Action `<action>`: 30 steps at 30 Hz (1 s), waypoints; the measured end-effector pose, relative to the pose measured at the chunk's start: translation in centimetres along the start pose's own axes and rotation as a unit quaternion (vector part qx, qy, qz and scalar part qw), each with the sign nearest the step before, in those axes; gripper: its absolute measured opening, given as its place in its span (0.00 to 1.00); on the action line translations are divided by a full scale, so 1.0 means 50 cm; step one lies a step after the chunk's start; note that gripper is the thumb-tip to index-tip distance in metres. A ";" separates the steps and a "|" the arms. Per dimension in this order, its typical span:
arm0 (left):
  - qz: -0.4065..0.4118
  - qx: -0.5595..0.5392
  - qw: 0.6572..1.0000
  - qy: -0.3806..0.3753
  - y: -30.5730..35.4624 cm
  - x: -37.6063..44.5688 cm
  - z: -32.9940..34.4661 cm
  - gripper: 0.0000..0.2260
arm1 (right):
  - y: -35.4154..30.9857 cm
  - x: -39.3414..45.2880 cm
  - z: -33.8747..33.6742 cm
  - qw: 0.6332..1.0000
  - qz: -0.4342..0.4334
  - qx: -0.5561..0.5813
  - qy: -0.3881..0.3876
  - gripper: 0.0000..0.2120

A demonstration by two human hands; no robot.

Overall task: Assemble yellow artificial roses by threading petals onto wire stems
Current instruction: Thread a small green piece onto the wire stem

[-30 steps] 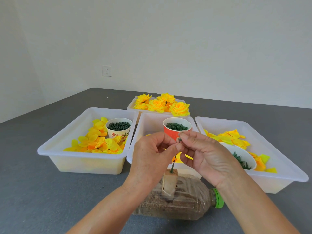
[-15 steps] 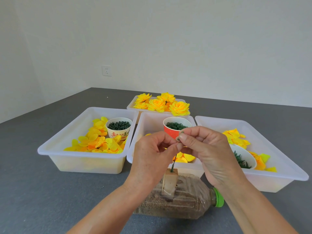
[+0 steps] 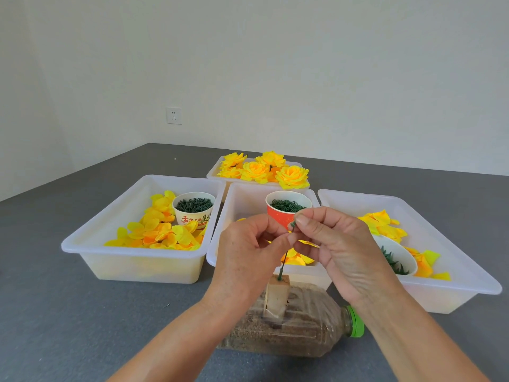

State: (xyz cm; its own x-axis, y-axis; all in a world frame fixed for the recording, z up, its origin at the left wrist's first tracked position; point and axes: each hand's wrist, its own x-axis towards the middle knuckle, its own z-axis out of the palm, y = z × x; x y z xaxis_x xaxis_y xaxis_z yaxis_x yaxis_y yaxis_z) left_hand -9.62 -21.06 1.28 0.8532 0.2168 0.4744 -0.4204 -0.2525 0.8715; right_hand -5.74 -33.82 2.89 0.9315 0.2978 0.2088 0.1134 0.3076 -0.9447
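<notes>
At the centre of the frame, the left hand and the right hand both pinch the thin green wire stem, which stands in a block on a lying bottle. The fingers hide the middle of the stem, and a tiny green piece at its top is hard to make out. The right hand also covers part of the white bowl at the right.

A dark grey counter carries translucent white tubs. Yellow and orange petals fill the tub at 9 o'clock; finished yellow roses sit at 12 o'clock. A cream cup with red lettering and an orange-red cup hold dark green rings. A thin dark green wire rises from a tan block on a clear bottle of brown grain, capped bright green. The wall is off-white.
</notes>
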 end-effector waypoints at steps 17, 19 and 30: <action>-0.002 0.007 1.000 -0.001 0.001 -0.001 -0.001 0.07 | -0.003 -0.005 0.001 0.999 -0.030 -0.014 -0.007 0.06; -0.002 0.004 1.000 0.000 0.001 -0.002 -0.001 0.07 | -0.005 -0.005 0.003 0.999 -0.043 -0.029 -0.009 0.02; 0.012 0.002 1.000 -0.005 0.004 -0.002 -0.002 0.08 | -0.005 -0.008 0.009 0.994 -0.087 -0.066 -0.009 0.06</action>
State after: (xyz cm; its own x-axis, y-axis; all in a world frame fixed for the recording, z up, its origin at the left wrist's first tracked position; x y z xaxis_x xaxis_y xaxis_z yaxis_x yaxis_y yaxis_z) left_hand -9.84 -21.06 1.40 0.8461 0.2015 0.4934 -0.4392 -0.2611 0.8596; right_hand -6.31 -33.61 3.17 0.8878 0.2668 0.3750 0.3174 0.2351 -0.9187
